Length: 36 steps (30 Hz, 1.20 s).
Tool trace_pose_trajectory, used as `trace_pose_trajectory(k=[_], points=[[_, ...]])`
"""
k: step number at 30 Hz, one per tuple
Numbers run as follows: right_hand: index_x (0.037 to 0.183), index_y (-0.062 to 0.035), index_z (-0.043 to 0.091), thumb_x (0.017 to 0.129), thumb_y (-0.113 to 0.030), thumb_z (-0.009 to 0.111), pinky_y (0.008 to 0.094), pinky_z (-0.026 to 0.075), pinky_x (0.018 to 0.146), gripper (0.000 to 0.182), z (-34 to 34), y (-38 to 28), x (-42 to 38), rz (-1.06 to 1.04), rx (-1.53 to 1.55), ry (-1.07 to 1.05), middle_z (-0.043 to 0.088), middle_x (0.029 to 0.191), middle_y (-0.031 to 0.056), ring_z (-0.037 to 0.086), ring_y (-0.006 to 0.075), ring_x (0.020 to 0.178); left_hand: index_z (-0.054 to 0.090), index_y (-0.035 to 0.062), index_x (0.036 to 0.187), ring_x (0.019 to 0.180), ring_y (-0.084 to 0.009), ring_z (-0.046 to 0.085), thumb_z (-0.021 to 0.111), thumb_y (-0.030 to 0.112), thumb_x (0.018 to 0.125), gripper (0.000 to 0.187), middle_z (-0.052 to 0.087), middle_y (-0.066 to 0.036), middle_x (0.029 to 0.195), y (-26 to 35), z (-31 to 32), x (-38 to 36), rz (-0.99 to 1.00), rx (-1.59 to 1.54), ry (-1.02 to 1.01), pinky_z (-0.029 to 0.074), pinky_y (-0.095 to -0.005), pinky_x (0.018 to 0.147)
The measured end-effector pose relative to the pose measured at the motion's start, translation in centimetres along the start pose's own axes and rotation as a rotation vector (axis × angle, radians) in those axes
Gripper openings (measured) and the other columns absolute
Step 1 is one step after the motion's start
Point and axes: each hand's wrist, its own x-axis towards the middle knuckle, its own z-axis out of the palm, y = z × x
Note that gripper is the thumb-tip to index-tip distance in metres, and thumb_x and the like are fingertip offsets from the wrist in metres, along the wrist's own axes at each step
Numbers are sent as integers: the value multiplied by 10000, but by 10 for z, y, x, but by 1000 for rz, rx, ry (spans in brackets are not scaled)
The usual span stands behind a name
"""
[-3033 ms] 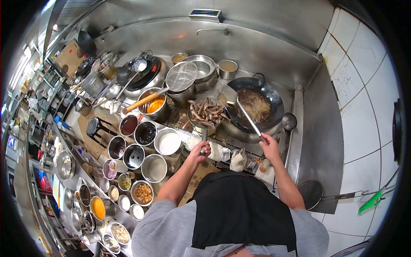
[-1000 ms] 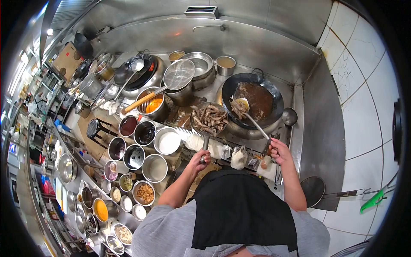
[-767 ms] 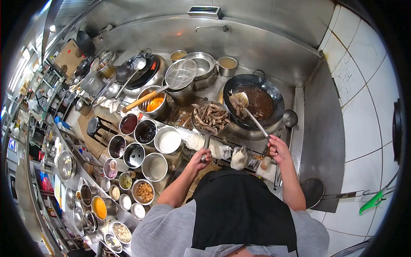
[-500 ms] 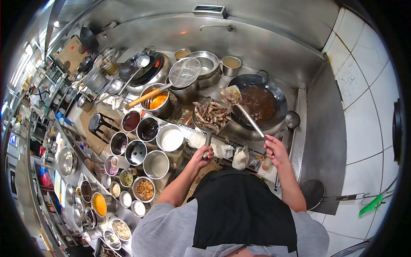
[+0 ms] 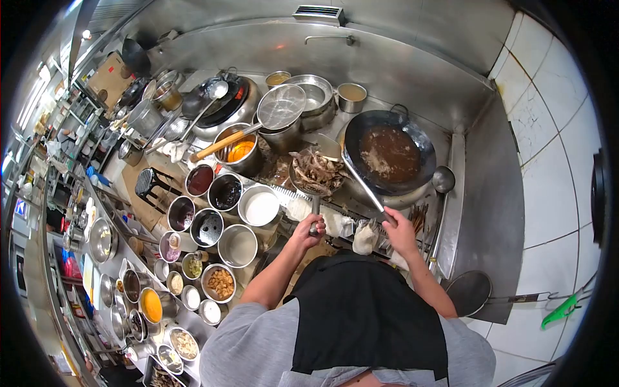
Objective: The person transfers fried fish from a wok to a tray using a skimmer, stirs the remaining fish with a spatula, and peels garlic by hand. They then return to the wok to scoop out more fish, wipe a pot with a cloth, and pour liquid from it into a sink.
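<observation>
My left hand [image 5: 309, 231] is closed around the handle of a strainer [image 5: 315, 205]. Brown cooked strips [image 5: 316, 173] are heaped in its bowl, left of the wok. My right hand [image 5: 398, 231] grips a long-handled wok spatula [image 5: 365, 183]. The spatula's broad metal head [image 5: 329, 148] is tipped at the back edge of the heap and touches or nearly touches it. Dark brown liquid [image 5: 389, 153] with a few bits floating in it lies in the black wok [image 5: 423, 169] on the right burner.
A mesh skimmer [image 5: 282, 106] rests across a pot behind the strainer. Several seasoning pots [image 5: 258, 206] stand to the left. A ladle [image 5: 443, 179] lies right of the wok. A bunched white cloth [image 5: 365, 237] hangs at the stove's front edge. Further left is a black stool [image 5: 155, 184].
The spatula head has moved left from the wok's rim to the heap, and the food on it is off. My right hand has shifted left and slightly down. The left hand stays nearly still.
</observation>
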Motion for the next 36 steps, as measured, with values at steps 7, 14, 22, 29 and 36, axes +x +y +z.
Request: trace_pose_trajectory(k=[7, 14, 22, 29, 36], points=[[1183, -19, 559, 821, -69, 598, 310, 457, 849, 368, -37, 44, 20, -8, -85, 237, 644, 1055, 162, 627, 259, 982, 426, 53, 747, 504, -89, 400, 530, 62, 855, 150, 388, 7, 599, 3, -12, -3, -36, 20, -43, 348, -214, 446], [1201, -2, 543, 831, -58, 589, 292, 474, 764, 377, -60, 141, 43, 95, -60, 300, 645, 977, 126, 623, 210, 867, 421, 60, 756, 501, -88, 400, 514, 68, 868, 146, 390, 6, 612, 3, -16, -12, -77, 49, -48, 348, -216, 438], [1256, -37, 478, 842, -59, 595, 165, 240, 366, 431, -52, 97, 32, 513, 627, 50, 527, 718, 11, 381, 22, 472, 423, 59, 766, 509, -89, 412, 513, 61, 867, 135, 402, 3, 629, 1, -23, -5, -85, 81, -25, 344, -222, 438], [1241, -41, 480, 858, -58, 581, 163, 276, 368, 397, -50, 78, 27, 534, 796, -23, 538, 740, 27, 416, 39, 483, 434, 57, 780, 501, -91, 414, 523, 54, 862, 122, 414, 2, 638, -1, -12, -6, -75, 92, -22, 352, -231, 443], [1247, -33, 472, 861, -62, 579, 169, 275, 367, 401, -44, 55, 20, 522, 893, -39, 544, 746, 39, 420, 45, 485, 431, 59, 797, 507, -90, 417, 528, 58, 862, 116, 416, 3, 649, -1, -14, -9, -48, 101, -41, 355, -227, 445]])
